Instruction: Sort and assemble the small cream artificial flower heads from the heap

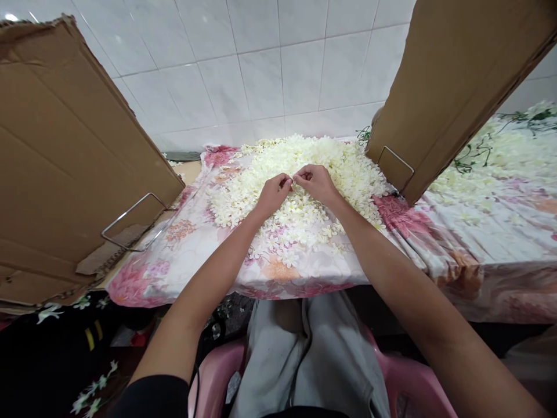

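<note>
Small cream-white flowers (300,152) lie heaped beneath my left hand (273,193) and right hand (319,183). Fingertips pinched, both nearly meet over something too small to tell; moving it likely needs lightness.

Left hand (275,193) and right hand (314,181) nearly meeting, fingertips pinched; both bare forearms angled inward.

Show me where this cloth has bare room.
Bare cloth lies between the left cardboard and the flower pile, with a strip along the front edge below the loose flowers. It's crowded mid-cloth, where the left hand and right hand meet over the pile, and up to the right cardboard.
</note>
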Demonstrator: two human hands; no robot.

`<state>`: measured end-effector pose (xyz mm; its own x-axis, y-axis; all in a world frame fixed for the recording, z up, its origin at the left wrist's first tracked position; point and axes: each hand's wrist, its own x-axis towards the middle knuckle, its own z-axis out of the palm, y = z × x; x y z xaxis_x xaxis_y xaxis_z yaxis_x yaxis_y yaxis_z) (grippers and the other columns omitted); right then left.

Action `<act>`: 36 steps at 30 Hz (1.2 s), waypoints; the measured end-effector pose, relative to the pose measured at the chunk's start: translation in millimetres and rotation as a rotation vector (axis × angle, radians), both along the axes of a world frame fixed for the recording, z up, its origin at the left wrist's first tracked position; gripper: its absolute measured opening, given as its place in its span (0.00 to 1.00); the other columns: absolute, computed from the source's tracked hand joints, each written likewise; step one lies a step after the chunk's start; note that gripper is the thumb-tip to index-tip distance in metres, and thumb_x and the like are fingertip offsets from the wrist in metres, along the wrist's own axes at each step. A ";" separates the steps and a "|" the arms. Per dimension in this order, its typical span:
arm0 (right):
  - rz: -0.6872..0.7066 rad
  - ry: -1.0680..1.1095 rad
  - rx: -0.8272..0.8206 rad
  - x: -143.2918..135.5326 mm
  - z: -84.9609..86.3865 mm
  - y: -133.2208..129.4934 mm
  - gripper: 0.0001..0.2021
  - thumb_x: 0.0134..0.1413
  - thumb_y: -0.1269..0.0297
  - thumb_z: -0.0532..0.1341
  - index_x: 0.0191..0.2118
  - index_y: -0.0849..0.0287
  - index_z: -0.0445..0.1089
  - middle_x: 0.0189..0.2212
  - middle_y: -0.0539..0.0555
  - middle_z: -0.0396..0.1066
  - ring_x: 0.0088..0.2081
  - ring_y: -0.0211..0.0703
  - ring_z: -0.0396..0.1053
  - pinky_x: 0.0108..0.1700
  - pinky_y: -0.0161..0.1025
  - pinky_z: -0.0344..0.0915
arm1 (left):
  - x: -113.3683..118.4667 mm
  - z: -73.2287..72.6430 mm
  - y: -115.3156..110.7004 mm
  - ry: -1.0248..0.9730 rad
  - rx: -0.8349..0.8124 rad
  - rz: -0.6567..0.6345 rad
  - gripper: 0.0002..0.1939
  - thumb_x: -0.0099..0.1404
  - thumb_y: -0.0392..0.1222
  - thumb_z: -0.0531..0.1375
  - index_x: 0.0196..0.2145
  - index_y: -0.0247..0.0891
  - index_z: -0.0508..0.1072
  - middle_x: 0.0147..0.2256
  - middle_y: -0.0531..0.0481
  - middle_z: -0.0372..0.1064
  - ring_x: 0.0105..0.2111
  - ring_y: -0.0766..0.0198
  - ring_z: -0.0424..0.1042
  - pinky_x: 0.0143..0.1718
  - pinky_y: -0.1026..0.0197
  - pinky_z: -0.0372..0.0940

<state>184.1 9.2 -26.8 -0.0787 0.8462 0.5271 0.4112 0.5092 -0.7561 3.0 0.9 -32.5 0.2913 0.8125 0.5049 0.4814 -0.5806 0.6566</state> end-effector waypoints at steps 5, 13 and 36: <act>0.026 0.040 -0.039 -0.3 2.1 -1.9 0.12 0.52 0.57 0.70 0.31 0.62 0.78 0.23 0.52 0.70 0.28 0.40 0.64 0.31 0.38 0.59 | 0.2 -0.2 0.1 0.006 -0.003 -0.016 0.12 0.75 0.47 0.55 0.37 0.38 0.73 0.33 0.48 0.78 0.34 0.61 0.73 0.38 0.60 0.64; 0.115 0.117 -0.108 -3.0 2.5 -1.9 0.18 0.49 0.49 0.73 0.30 0.60 0.74 0.24 0.52 0.70 0.27 0.40 0.63 0.30 0.38 0.60 | -0.4 2.1 -1.7 0.003 -0.003 -0.026 0.10 0.74 0.44 0.55 0.38 0.38 0.74 0.33 0.48 0.78 0.35 0.61 0.73 0.40 0.59 0.64; 0.068 0.276 -0.199 -3.1 4.8 -6.7 0.13 0.55 0.58 0.67 0.31 0.54 0.61 0.25 0.46 0.61 0.20 0.35 0.62 0.23 0.35 0.59 | -4.0 2.6 7.6 -0.226 -0.122 0.145 0.12 0.73 0.45 0.59 0.32 0.40 0.69 0.28 0.50 0.77 0.23 0.67 0.66 0.29 0.62 0.62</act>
<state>181.1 2.5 -22.0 -0.0158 0.9324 0.3611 0.1471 0.3594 -0.9215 -1.0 8.5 -30.0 0.0592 0.8960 0.4401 0.3872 -0.4270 0.8172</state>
